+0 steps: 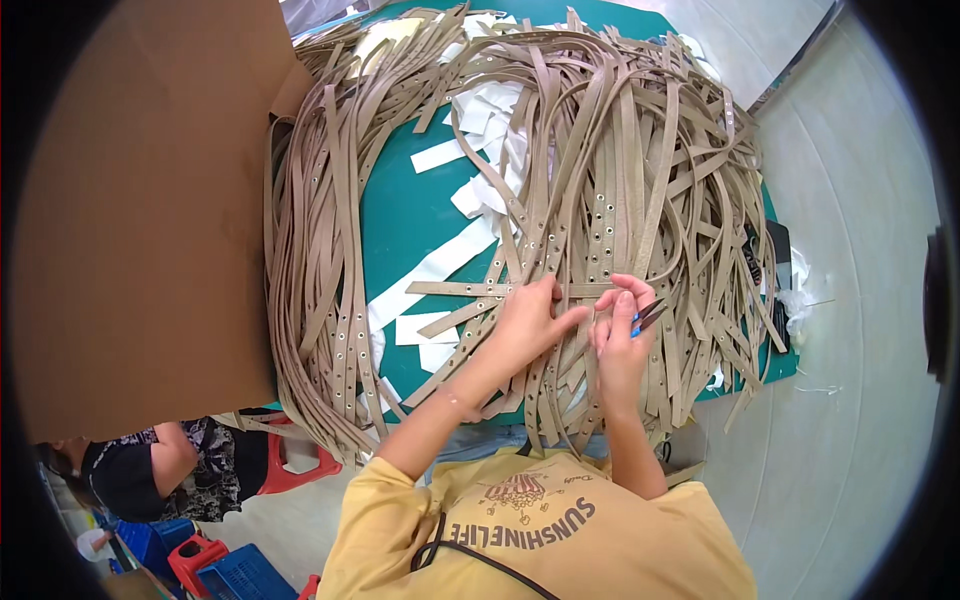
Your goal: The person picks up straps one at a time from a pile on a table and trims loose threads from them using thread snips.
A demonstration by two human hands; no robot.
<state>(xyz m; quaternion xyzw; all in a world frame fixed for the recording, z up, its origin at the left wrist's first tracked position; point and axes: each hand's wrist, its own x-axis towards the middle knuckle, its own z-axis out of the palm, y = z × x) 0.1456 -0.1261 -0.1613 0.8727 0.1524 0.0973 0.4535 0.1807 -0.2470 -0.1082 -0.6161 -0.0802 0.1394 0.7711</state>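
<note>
My left hand [528, 322] is curled over a beige strap [450, 288] that runs crosswise over the pile, its thumb reaching toward my right hand. Metal eyelets dot this strap, and its end sticks out to the left of the hand. Just to the right, my right hand [622, 335] is closed around small snips [648, 318] with dark blades and a bit of blue at the handle. The blades point up and to the right. Its thumb and index finger are close together near the strap; whether they also pinch something is unclear.
Many beige eyelet straps [340, 220] drape over the green table [410, 215]. White strips [435, 265] lie between the bundles. A large cardboard box [150, 200] blocks the left side. Behind it sit a person [190, 465] on a red stool [290, 470] and a blue crate [245, 575].
</note>
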